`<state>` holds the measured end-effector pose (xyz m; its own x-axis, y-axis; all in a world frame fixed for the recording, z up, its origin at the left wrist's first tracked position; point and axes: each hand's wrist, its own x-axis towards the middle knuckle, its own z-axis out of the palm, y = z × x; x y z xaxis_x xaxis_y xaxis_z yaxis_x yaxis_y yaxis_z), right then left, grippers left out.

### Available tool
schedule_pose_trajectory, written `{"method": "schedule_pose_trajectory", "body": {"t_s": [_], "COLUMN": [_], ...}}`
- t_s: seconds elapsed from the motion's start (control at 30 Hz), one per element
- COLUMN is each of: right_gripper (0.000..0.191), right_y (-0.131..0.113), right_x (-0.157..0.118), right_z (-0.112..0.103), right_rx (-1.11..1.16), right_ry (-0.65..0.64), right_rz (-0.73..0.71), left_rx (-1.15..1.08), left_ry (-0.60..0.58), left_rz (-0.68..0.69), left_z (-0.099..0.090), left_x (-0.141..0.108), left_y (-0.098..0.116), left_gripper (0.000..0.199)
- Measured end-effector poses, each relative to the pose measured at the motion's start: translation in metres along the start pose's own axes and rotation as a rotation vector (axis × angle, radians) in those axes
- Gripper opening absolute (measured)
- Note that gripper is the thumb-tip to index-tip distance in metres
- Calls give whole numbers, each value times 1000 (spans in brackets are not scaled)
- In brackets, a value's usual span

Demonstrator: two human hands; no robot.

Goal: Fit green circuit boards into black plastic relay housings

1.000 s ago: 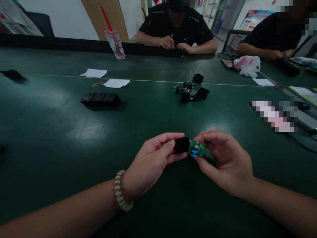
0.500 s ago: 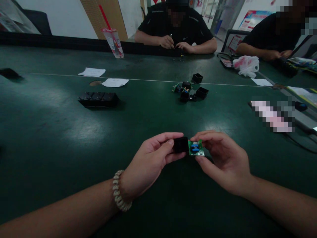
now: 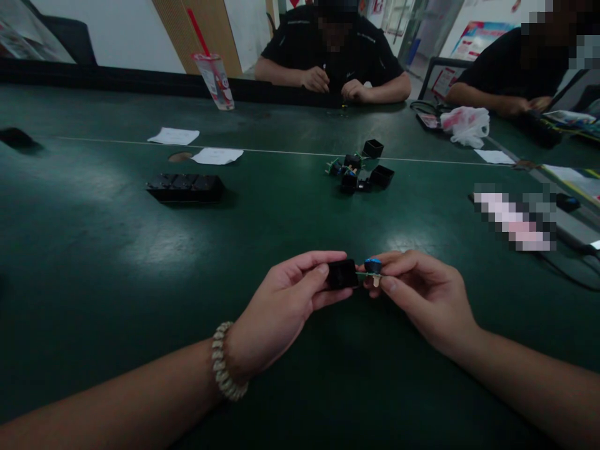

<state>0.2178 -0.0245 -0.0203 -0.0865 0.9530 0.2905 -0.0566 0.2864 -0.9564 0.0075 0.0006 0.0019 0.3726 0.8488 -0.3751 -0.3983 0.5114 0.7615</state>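
Between thumb and fingers, my left hand (image 3: 290, 294) grips a small black plastic case (image 3: 343, 274). My right hand (image 3: 424, 294) pinches a little green circuit board (image 3: 374, 270) that carries a round blue-and-black part on top and a pale metal tab below. The board is turned edge-on, its left edge right at the case's right end; whether it reaches inside, I cannot tell. Farther off on the table lies a cluster of similar black cases (image 3: 382, 176) and circuit boards (image 3: 334, 167).
A black block of joined cases (image 3: 186, 188) lies left on the green table (image 3: 107, 262). Paper slips (image 3: 218, 156), a cup with a red straw (image 3: 214, 81) and a plastic bag (image 3: 465, 124) are farther back. Two people sit across, one (image 3: 332, 50) opposite me.
My right hand has rolled the circuit board from face-up to edge-on, so its blue part now points up and the metal tab shows below. My left hand has stayed in place.
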Motion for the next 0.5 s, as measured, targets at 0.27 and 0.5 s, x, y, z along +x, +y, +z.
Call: {"method": "schedule_pose_trajectory", "body": {"t_s": [0.27, 0.5], "right_gripper": [20, 23], "right_y": [1, -2], "right_x": [5, 10], "right_z": [-3, -4], "right_rx": [308, 490], "right_ry": [-19, -20], "right_rz": [222, 357], "left_rx": [22, 16], "left_ry": [7, -5], "left_rz": [-12, 6], "left_z": [-2, -3], "left_x": [1, 2], "left_y": [0, -2], "left_gripper": [28, 29]}}
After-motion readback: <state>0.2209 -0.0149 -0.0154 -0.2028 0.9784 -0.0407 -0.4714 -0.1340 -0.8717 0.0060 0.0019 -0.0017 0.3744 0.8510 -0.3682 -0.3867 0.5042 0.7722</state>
